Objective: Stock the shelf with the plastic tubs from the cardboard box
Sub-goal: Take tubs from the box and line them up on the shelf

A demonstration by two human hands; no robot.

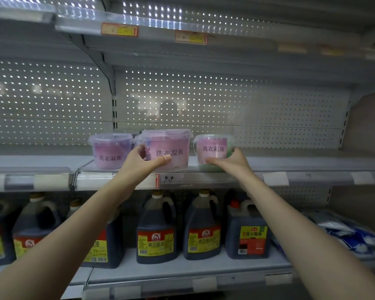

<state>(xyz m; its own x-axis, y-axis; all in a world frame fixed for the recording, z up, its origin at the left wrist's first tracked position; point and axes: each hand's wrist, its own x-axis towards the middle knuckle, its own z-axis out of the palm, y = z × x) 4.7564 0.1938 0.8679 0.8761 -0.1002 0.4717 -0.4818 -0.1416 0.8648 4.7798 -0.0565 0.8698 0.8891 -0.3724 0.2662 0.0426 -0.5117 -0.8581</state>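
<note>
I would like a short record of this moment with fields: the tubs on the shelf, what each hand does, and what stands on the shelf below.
tubs: three lidded plastic tubs in a row at the front of the shelf
left tub: stands free, no hand on it
middle tub: gripped by the left hand, thumb across its front
right tub: gripped low by the right hand
shelf below: dark soy sauce jugs with red and yellow labels

Soy sauce jugs point(156, 230), blue-white packets point(353, 237)
</note>
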